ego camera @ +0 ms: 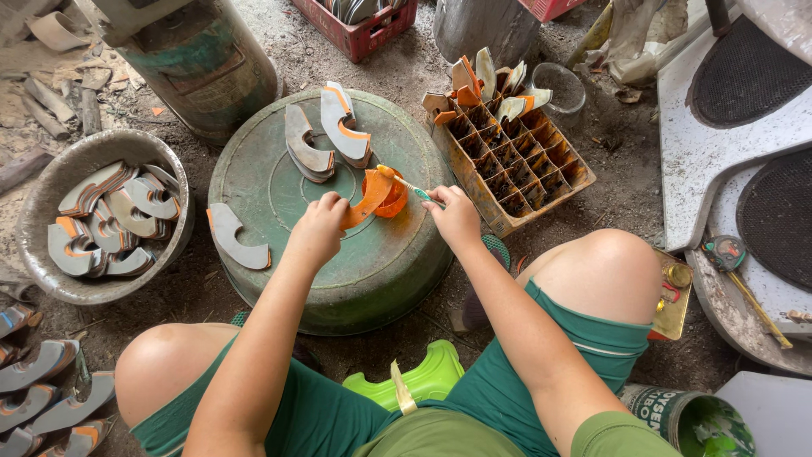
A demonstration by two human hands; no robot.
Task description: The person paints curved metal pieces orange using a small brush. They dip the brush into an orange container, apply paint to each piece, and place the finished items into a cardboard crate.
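Evidently, a thin curved piece [365, 203], light and fairly stiff, is pinched at its near end by the left hand [317, 228]. A brush [404, 182] is gripped by the right hand [455, 216]; wet orange faces are best avoided.

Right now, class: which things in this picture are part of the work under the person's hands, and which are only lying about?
In use:
left hand holding a curved grey piece edged orange
right hand holding a brush
orange pot
upturned green basin as a bench
two finished stacks

Lying about:
grey bowl of pieces
divided crate
red crate
open tin
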